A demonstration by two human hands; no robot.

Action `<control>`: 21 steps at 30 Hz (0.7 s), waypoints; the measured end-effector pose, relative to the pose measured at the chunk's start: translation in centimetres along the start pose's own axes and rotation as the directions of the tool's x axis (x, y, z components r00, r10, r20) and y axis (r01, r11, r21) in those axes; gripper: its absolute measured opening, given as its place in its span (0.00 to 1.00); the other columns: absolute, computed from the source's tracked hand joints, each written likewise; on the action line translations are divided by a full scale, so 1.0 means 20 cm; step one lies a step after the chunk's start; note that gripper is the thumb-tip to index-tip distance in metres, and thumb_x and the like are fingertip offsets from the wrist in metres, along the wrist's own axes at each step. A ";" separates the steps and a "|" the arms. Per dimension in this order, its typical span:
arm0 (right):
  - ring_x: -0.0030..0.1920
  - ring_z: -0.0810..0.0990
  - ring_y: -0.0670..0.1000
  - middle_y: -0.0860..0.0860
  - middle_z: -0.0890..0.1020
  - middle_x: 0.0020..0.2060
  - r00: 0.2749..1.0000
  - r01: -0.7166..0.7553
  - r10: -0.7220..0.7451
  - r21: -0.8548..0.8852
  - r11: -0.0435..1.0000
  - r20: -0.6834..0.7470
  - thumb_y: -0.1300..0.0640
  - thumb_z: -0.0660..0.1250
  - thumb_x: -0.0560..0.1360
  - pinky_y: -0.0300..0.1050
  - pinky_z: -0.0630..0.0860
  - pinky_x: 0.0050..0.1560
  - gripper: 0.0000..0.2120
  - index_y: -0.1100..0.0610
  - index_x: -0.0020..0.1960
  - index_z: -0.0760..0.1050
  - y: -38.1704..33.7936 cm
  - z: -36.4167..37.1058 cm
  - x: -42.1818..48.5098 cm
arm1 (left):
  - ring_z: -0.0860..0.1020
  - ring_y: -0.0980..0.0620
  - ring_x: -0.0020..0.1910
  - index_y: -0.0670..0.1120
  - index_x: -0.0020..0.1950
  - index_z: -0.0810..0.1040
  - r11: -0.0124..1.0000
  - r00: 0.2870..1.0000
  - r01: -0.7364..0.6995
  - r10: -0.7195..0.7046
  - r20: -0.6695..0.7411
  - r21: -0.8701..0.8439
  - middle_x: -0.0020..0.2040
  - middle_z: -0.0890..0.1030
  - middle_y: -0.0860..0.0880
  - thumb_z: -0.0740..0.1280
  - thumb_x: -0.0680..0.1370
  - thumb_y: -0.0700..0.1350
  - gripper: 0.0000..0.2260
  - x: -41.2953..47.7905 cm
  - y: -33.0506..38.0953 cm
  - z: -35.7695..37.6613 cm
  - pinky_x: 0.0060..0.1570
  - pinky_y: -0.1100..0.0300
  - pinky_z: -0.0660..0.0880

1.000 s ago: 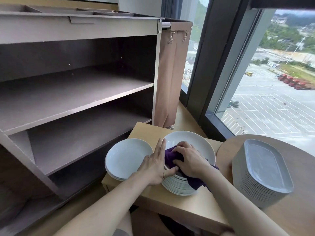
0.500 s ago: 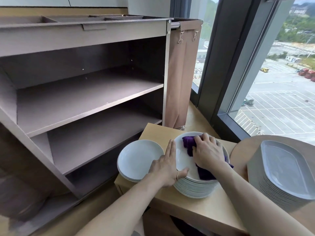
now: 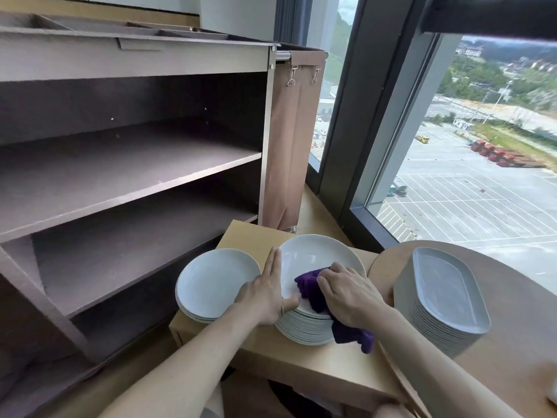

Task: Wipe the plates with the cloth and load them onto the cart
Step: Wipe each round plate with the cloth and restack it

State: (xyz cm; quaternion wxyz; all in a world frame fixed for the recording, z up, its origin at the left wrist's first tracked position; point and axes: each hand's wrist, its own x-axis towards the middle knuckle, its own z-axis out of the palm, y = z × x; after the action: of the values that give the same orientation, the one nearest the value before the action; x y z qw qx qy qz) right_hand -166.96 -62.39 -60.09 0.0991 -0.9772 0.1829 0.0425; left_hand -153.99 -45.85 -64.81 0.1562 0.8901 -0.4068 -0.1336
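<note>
A tall stack of round white plates stands on a small wooden table. My right hand presses a purple cloth onto the top plate, fingers curled over it; the cloth's tail hangs off the stack's near side. My left hand lies with straight fingers along the stack's left edge, thumb on the rim. A lower stack of round plates sits just to the left. The brown cart with bare shelves stands at the left.
A stack of oblong grey platters sits on a round wooden table at the right. A tan fabric bag hangs on the cart's right end. Large windows fill the far right.
My right hand has drawn the cloth from the far part of the top plate back toward the near middle. The left hand stays on the stack's left edge. The camera has shifted.
</note>
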 end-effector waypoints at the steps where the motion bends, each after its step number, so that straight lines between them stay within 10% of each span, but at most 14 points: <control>1: 0.53 0.73 0.52 0.46 0.73 0.48 1.000 0.016 -0.016 0.023 1.000 -0.006 0.44 0.46 0.85 0.51 0.67 0.57 0.20 0.48 0.50 0.75 0.00 0.01 0.01 | 0.70 0.46 0.72 0.48 0.81 0.29 1.000 1.000 -0.004 0.004 -0.001 -0.005 0.81 0.30 0.55 0.58 0.78 0.69 0.48 0.00 0.00 0.00 0.57 0.50 0.75; 10: 0.62 0.69 0.47 0.44 0.71 0.57 0.992 0.108 -0.117 0.166 0.980 0.048 0.44 0.58 0.84 0.52 0.71 0.63 0.15 0.43 0.65 0.80 -0.03 0.03 0.12 | 0.78 0.46 0.62 0.51 0.79 0.26 0.992 0.996 -0.073 0.077 0.034 -0.101 0.78 0.25 0.58 0.60 0.79 0.68 0.49 0.02 -0.05 0.01 0.53 0.51 0.77; 21: 0.57 0.71 0.51 0.47 0.72 0.56 0.983 0.159 -0.146 0.111 0.981 -0.115 0.44 0.57 0.85 0.50 0.72 0.59 0.14 0.47 0.64 0.77 -0.09 0.12 0.27 | 0.69 0.45 0.74 0.59 0.77 0.24 0.977 0.987 -0.148 0.136 -0.084 -0.154 0.79 0.28 0.60 0.62 0.77 0.69 0.49 0.02 -0.07 0.06 0.55 0.51 0.76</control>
State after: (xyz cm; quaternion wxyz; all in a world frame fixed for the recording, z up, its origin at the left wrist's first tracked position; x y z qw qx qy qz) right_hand -161.36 -62.11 -62.80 0.1506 -0.9815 0.1147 -0.0283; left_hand -153.23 -45.50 -66.55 0.2510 0.8477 -0.4512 -0.1218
